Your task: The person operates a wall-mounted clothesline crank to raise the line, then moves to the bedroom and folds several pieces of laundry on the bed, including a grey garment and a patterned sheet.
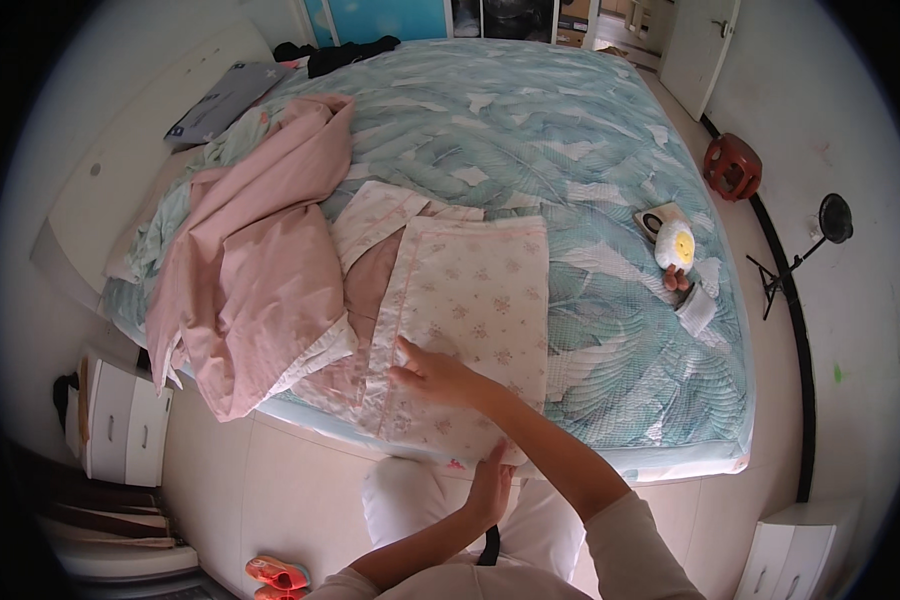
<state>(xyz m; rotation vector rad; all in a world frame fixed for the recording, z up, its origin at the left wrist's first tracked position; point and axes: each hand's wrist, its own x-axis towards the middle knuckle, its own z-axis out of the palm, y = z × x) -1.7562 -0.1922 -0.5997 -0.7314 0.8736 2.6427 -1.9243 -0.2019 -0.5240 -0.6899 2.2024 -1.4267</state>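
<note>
A folded white cloth with small pink flowers [487, 300] lies over the near part of the bed. My right hand [436, 376] rests on its left part, thumb and index finger apart, near the pink-lined border. At the cloth's near edge, my left hand [491, 480] touches the fabric with its fingers pointing up; whether it grips a fold cannot be told. Left of the folded cloth, a plain pink fabric [270, 277] lies crumpled and hangs over the bed's near edge. More floral fabric [379, 206] shows between the two, partly beneath the folded piece.
The bed has a green leaf-patterned quilted cover [607, 360]. On its right lie an egg-shaped plush [675, 246] and a whitish cloth item [696, 309]. A grey pillow [229, 101] and dark clothing [352, 55] lie farther off. Orange shoes [277, 574] stand on the floor, a red stool [732, 166] beside the wall.
</note>
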